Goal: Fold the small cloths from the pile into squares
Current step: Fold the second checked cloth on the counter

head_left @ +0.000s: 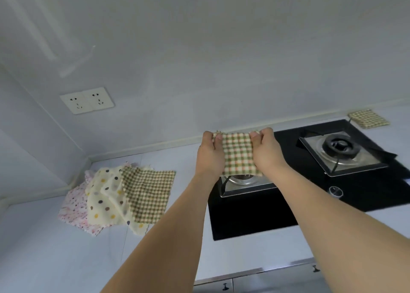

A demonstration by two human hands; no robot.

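Both forearms outstretched, hands (238, 151) raised, thumbs and fingers pinching the checked cloth's (239, 154) top corners.

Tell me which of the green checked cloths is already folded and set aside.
The small folded checked cloth behind the stove's far right corner. The checked cloth over the stove is held up by both hands, and the pile's top checked cloth lies flat and open.

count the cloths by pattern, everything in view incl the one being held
green checked cloths: 3, one held up by the left hand and right hand at, one on the pile, one folded beyond the stove
polka dot cloths: 2
pink speckled cloths: 1
total: 6
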